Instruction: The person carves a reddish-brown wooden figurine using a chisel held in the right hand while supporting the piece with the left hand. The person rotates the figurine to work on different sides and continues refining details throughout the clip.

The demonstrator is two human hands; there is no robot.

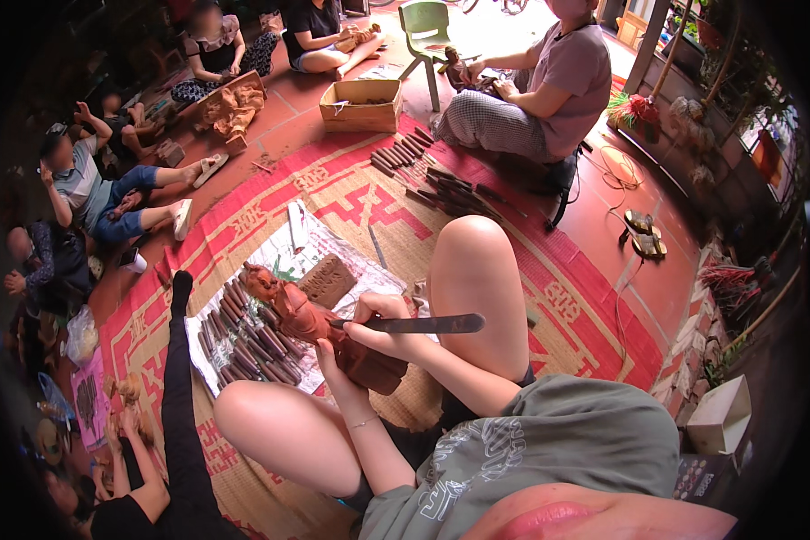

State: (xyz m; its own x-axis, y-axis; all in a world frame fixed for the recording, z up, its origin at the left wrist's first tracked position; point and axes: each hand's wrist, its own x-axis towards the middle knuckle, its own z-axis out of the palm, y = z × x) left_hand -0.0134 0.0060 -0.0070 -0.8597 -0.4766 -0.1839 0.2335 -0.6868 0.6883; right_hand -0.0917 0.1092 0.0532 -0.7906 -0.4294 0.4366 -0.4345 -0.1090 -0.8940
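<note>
Your shirt (576,441) sits behind both grips. Left hand (339,372) clasps the figure (303,315), axis slanting, head forward-left; right hand (385,329), a tool (445,324).

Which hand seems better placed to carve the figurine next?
Probably the right hand: it grips the dark carving tool, pointed at the reddish wooden figurine, while the left hand holds the figurine.

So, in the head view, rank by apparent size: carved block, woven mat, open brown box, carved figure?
Largest to smallest:
1. Woven mat
2. Carved figure
3. Open brown box
4. Carved block

The box sits farthest back, so its real size against the figure is unsure.
</note>
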